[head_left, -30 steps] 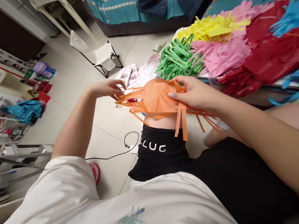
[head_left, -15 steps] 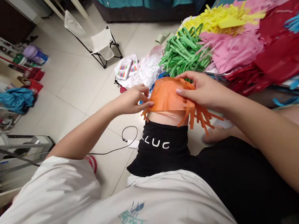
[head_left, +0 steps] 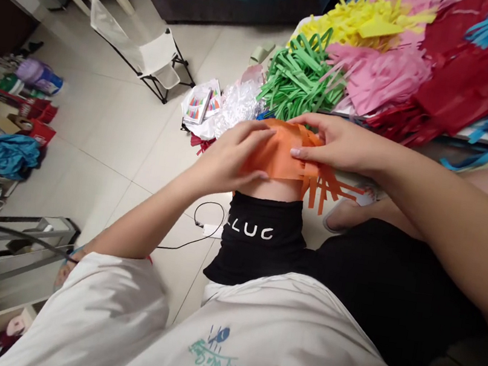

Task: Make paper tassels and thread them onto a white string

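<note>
The orange sheet (head_left: 283, 152) is on top of the bare knee (head_left: 273, 188), right past the black shorts (head_left: 258, 240), w/ both hands on it. The knee prob. works like a little table, b/c it's close & the sheet can lie kind of flat there. R hand (head_left: 334, 144) pinches the sheet: thumb on top, fingers tucked behind the far edge. That prob. stops it from sliding off. Loose orange strips (head_left: 323, 189) hang down by that hand b/c nothing holds up their ends. L hand (head_left: 232, 157) bends over the other end, fingers curled, thumb by the near edge. Can't tell if it pinches anything, b/c the hand hides what's under it. Just past the sheet is the green pile (head_left: 303, 79), then yellow (head_left: 357, 25), pink (head_left: 383, 78) & red (head_left: 471, 88) ones. They're mostly in color heaps, maybe so they don't get mixed up, tho some edges overlap. The shiny stuff (head_left: 240, 103) sits nearby, w/ booklets (head_left: 198, 106) next to it.
</note>
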`<state>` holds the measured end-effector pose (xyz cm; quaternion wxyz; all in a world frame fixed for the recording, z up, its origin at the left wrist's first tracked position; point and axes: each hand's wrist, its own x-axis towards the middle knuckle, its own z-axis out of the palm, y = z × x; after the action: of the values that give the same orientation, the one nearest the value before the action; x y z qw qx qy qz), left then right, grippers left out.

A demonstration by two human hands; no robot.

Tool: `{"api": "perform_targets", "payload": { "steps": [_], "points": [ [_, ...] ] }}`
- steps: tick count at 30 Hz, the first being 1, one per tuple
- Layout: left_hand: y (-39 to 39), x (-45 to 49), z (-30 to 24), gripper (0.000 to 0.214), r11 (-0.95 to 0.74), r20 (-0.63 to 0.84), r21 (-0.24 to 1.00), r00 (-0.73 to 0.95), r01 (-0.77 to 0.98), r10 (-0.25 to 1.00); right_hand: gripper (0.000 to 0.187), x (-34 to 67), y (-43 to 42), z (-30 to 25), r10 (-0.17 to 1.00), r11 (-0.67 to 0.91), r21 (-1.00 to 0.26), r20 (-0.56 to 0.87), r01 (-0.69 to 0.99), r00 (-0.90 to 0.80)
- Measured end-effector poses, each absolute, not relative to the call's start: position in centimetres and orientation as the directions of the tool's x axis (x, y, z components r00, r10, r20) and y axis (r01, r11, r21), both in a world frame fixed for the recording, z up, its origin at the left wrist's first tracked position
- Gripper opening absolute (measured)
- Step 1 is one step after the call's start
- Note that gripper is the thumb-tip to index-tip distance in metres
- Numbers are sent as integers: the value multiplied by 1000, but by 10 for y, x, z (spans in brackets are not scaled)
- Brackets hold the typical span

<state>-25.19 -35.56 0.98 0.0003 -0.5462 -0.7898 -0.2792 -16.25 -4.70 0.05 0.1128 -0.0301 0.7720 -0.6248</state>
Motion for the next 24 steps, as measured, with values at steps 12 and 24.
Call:
{"api": "perform_targets", "payload": {
  "steps": [12,24],
  "points": [
    [-330,-299,-13,86,213,252,750,-568,627,783,63,-159,-47,15,-331,195,-980,-114,50,-937],
    [-336,-310,28,86,236,-9,896,-514,377,858,49,-151,-61,37,-246,104,-994,-69,45,-967]
  ]
}}
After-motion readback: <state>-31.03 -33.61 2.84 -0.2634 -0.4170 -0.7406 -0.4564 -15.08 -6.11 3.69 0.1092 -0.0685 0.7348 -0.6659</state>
